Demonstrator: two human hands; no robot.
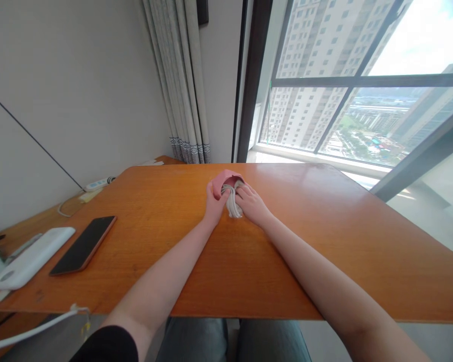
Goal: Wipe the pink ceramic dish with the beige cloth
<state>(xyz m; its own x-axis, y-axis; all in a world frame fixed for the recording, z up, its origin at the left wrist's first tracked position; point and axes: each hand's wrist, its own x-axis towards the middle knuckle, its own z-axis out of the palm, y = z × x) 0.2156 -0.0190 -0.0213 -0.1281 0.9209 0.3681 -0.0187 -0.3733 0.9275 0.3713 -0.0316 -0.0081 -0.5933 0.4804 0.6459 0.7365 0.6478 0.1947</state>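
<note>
A small pink pouch (225, 177) stands at the middle of the table toward its far side, its mouth facing me. A folded bundle of whitish cord (232, 203) hangs out of that mouth, and how much lies inside is hidden. My left hand (213, 203) grips the pouch's left side, its thumb close to the cord. On the other side, my right hand (251, 203) is closed about the bundle at the opening, with the fingertips partly hidden by the cord and pouch.
A dark phone (83, 245) and a white power bank (32, 257) lie on the wooden table (166, 201) at the left. Behind them is a power strip (98, 184). A white cable (33, 330) crosses the near left edge. A large window (324, 115) is at the right.
</note>
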